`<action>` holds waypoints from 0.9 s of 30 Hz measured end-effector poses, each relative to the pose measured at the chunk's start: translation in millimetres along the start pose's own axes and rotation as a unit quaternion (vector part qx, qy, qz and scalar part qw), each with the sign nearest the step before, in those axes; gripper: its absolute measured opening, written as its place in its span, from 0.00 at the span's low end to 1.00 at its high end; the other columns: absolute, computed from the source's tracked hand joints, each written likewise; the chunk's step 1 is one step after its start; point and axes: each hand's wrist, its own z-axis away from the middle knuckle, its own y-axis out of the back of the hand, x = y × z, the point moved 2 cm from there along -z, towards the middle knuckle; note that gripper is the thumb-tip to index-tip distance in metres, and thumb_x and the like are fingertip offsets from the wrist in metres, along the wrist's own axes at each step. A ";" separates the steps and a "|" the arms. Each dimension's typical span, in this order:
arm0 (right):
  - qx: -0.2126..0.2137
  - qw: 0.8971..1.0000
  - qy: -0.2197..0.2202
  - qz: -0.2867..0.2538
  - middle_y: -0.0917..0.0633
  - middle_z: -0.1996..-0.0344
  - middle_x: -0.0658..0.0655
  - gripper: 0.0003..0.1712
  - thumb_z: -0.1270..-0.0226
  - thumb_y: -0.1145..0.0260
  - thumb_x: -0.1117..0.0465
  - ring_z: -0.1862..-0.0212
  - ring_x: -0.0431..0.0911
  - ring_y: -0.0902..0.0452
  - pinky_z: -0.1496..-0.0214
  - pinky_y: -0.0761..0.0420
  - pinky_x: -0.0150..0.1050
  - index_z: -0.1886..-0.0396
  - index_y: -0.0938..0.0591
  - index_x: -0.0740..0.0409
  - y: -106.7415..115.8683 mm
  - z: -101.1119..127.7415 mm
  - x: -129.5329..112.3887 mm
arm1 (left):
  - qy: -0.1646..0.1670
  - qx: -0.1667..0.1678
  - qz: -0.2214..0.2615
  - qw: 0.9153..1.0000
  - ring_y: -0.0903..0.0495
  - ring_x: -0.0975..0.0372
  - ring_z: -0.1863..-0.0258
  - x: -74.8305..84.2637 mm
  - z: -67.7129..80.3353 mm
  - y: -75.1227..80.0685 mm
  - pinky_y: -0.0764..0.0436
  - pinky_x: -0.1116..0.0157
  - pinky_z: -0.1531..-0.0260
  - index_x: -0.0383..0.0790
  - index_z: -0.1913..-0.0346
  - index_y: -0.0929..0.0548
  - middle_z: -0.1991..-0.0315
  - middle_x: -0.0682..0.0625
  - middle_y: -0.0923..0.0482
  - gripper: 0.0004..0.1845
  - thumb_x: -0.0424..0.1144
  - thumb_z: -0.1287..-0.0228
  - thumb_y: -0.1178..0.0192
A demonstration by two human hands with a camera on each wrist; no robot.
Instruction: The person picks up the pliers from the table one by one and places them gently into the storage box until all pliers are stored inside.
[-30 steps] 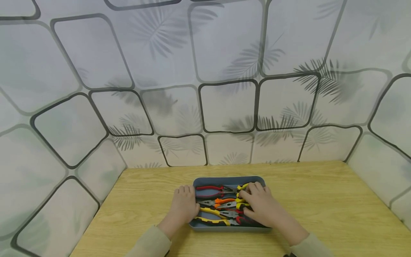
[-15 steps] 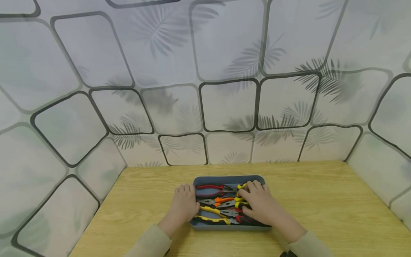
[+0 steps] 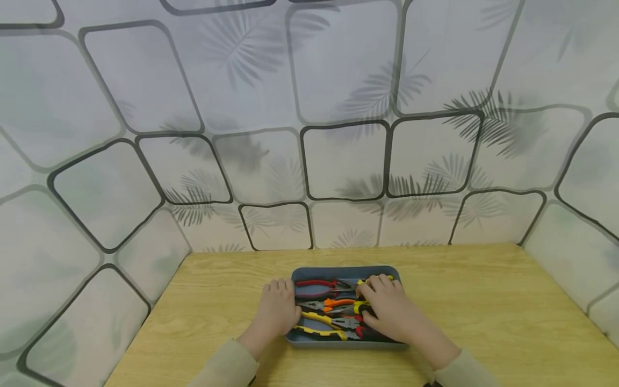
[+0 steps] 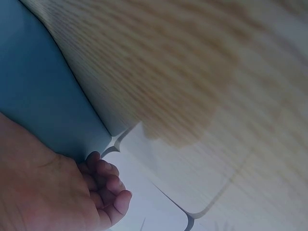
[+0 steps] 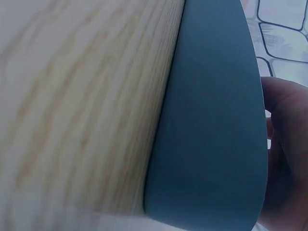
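While patterned wall panels close round my wooden bench, the blue tray sits near its front edge, long axis left to right. Its pliers lie the same way. My left hand rests flat against the tray's left wall; my right hand lies on the pliers, fingers loosely bent, its grip unclear.

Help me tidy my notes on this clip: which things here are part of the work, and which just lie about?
In the work:
- blue tray
- pliers inside it
- left hand at the tray's left edge
- right hand on the pliers

Lying about:
- wooden table
- patterned wall
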 end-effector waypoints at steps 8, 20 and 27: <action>0.023 1.000 0.008 -0.013 0.26 0.58 0.50 0.15 0.30 0.28 0.55 0.59 0.46 0.39 0.55 0.41 0.48 0.47 0.18 0.49 2.4 2.5 -1.7 | -0.001 0.002 -0.003 1.000 0.23 0.50 0.53 -0.6 0.5 -0.6 0.22 0.51 0.46 0.32 0.47 0.24 0.53 0.39 0.21 0.22 0.49 0.29 0.42; 0.046 0.998 0.030 0.012 0.24 0.57 0.49 0.17 0.30 0.27 0.53 0.59 0.43 0.38 0.55 0.37 0.44 0.46 0.19 0.50 2.8 5.8 -3.9 | 0.000 0.006 0.008 1.000 0.24 0.50 0.53 -0.8 0.2 -1.0 0.22 0.51 0.47 0.32 0.47 0.25 0.54 0.39 0.22 0.22 0.49 0.30 0.41; 0.052 0.998 0.029 0.013 0.24 0.56 0.49 0.16 0.30 0.28 0.54 0.57 0.45 0.35 0.53 0.33 0.46 0.47 0.20 0.51 2.8 7.4 -5.3 | 0.001 -0.001 0.009 1.000 0.24 0.50 0.53 -0.5 0.4 -0.1 0.22 0.51 0.46 0.32 0.47 0.25 0.54 0.39 0.22 0.22 0.49 0.29 0.42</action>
